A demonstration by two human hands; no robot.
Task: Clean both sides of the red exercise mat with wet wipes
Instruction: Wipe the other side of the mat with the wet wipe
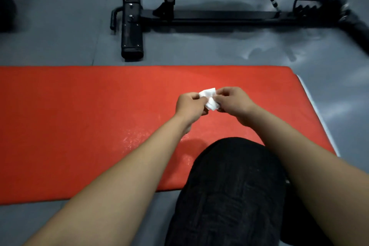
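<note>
Pinching a folded white wipe [209, 99] between them, left hand [189, 106] and right hand [232, 102] hover over the red mat [79, 126], fingers curled on it.

- One view only, from a wide-angle camera worn on the person's head.
- It looks forward and steeply down, close over the hands [211, 104] and a knee [229, 185].
- The red mat [79, 126] spans the middle ground.
- A black weight bench [179, 6] crosses the far edge on the grey floor [50, 36].
</note>
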